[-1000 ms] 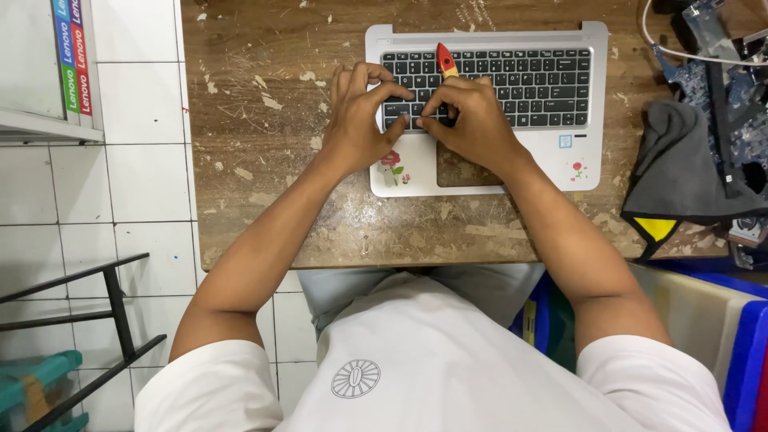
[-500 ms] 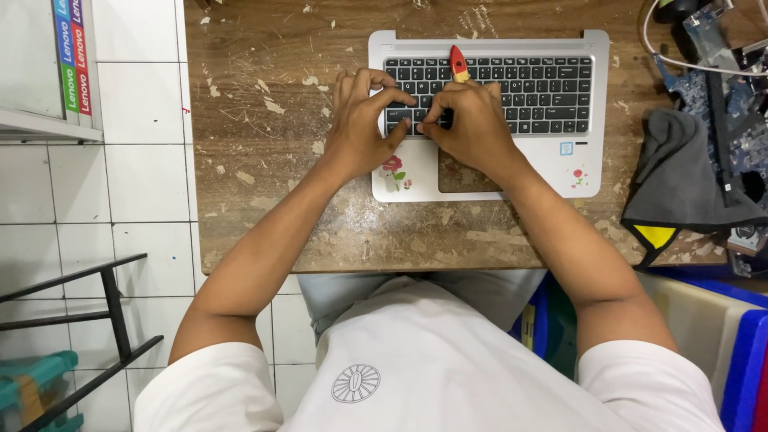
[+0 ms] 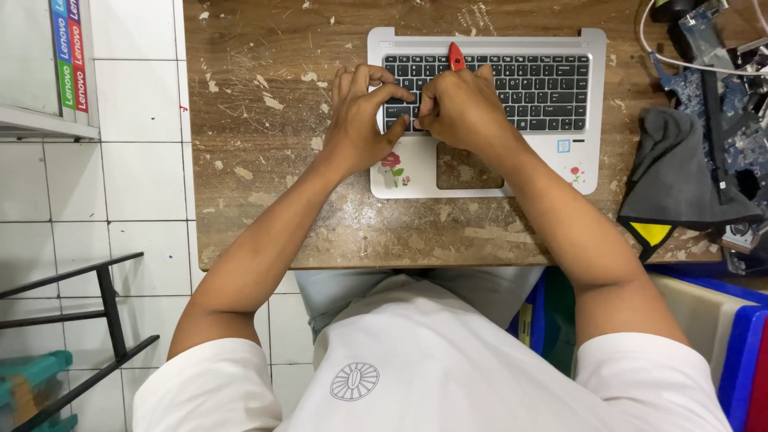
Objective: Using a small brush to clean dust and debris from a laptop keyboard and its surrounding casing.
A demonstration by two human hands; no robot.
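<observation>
A silver laptop base (image 3: 544,160) with a black keyboard (image 3: 544,88) lies on a worn wooden table (image 3: 264,160). It has flower stickers on the palm rest, and its touchpad opening looks brown like the table. My left hand (image 3: 360,120) rests bent fingers on the left keys, its fingertips meeting those of my right hand. My right hand (image 3: 460,112) is closed around a red-handled tool (image 3: 455,56). The red end sticks up above the knuckles, and the tip is hidden under the fingers at the keys.
A grey cloth (image 3: 680,176), a blue circuit board (image 3: 720,64) and a white cable (image 3: 664,56) crowd the table's right end. Blue bins (image 3: 736,336) stand below right. A black metal rack (image 3: 104,304) and a white shelf (image 3: 48,120) are on the left over white tiles.
Both hands stay on the same patch of keys. The red handle has tipped slightly to the right, and the view has shifted a little.
</observation>
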